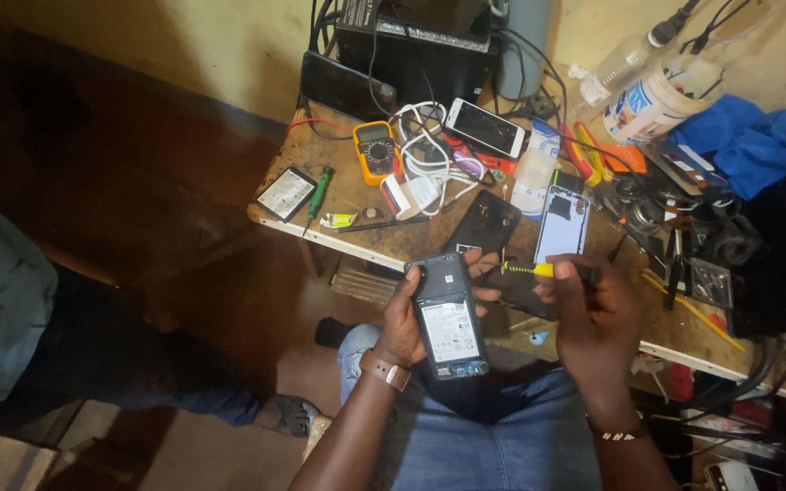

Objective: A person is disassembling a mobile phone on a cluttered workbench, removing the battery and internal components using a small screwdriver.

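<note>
My left hand (404, 320) grips an opened smartphone (448, 318) with its back cover off, battery facing up, held above my lap. My right hand (589, 309) holds a small screwdriver (539, 269) with a yellow-and-black handle, its tip pointing left toward the phone's upper right edge. A watch with a brown strap sits on my left wrist, a bracelet on my right. Just beyond my hands a black phone back (484, 223) and a light blue back cover (562, 221) lie on the wooden workbench (357, 238).
The bench carries a yellow multimeter (377, 150), a white phone (486, 127), a loose battery (286, 194), a green screwdriver (318, 193), white cables, tools, a plastic bottle and a blue cloth (752, 141). Another person's leg and sandalled foot (286, 415) are at the left.
</note>
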